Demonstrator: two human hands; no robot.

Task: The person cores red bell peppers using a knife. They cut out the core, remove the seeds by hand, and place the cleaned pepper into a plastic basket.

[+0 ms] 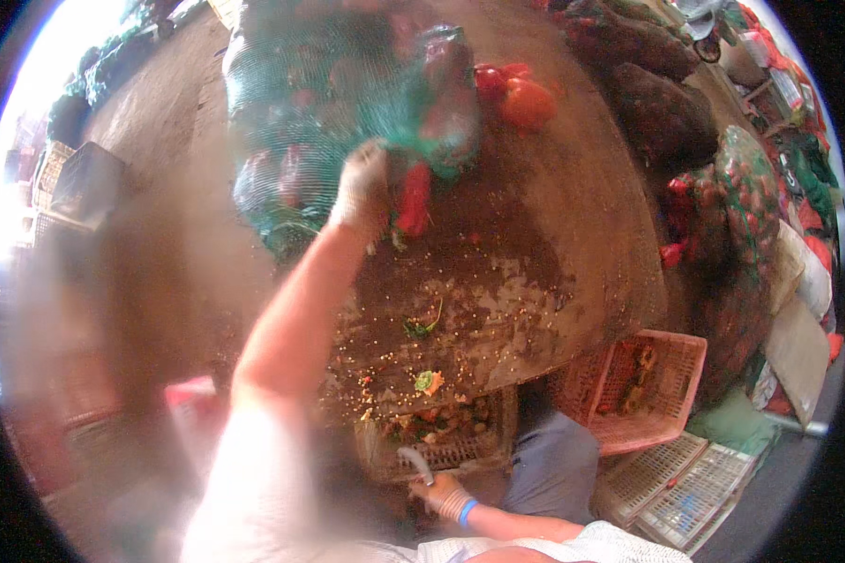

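My left hand (367, 172), in a pale glove, reaches far over the table (591, 211) and grips the edge of a large green mesh sack (324, 105) filled with dark red produce. Just right of that hand lies a red pepper (414, 199) with its stem towards me. Farther back, beside the sack, sit an orange-red pepper (527, 104) and a darker red one (490, 81). Near my body, my gloved right hand (442, 495) holds a small knife with a curved blade (417, 462). Small pale seeds and a green stem scrap (422, 328) are scattered on the tabletop.
Below the table's near edge stands a crate (465, 450) with trimmings. A red plastic crate (690, 380) is at the right, beside a pale slatted crate (704, 485). Full sacks (746, 183) line the right side. A dark crate (88, 183) stands far left.
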